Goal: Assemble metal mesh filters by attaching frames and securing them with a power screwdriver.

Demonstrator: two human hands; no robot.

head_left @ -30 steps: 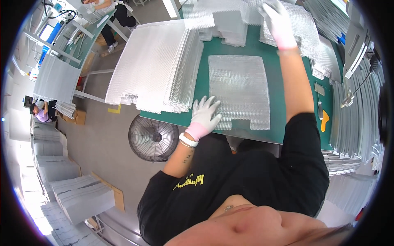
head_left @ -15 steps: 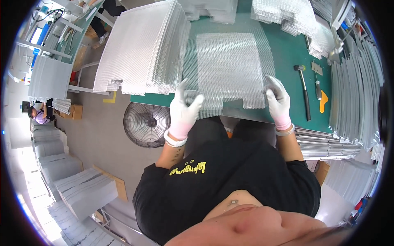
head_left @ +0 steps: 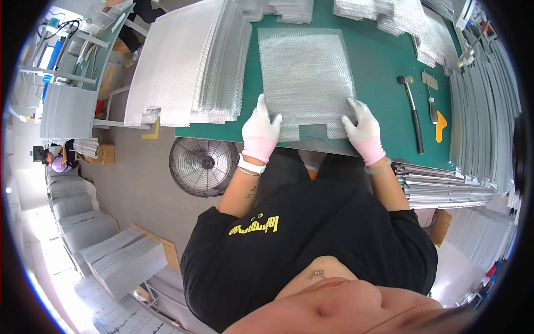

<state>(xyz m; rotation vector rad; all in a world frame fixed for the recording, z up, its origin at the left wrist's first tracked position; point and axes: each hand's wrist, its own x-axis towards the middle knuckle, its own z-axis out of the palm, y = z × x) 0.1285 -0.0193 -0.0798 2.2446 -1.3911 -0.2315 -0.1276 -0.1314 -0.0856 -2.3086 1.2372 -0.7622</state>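
Green covers the broad surface (head_left: pixel 381 58), where a tall stack of silvery mesh sheets (head_left: pixel 169 69) stands at nine o'clock from the layered mesh (head_left: pixel 305 75) lying flat before the person, its notched edge at six. A notched mesh pile (head_left: pixel 292 10) sits near twelve, a second mesh pile (head_left: pixel 384 12) between one and two. The layers look nearly matched: a thin margin shows at twelve and three o'clock, so the evening-up seems well along but not complete (whether the outlying piles are finished or waiting, I cannot tell). The left hand (head_left: pixel 261 131), between seven and eight, is unclenched, fingertips at the mesh's edge; the right hand (head_left: pixel 362 128), near four, is likewise loose, thumb apart from the fingers, by the opposite edge. Neither appears to pinch anything. Smaller yet, the black-handled mallet (head_left: pixel 414 119) and yellow tool (head_left: pixel 440 128) lie unused between three and four.
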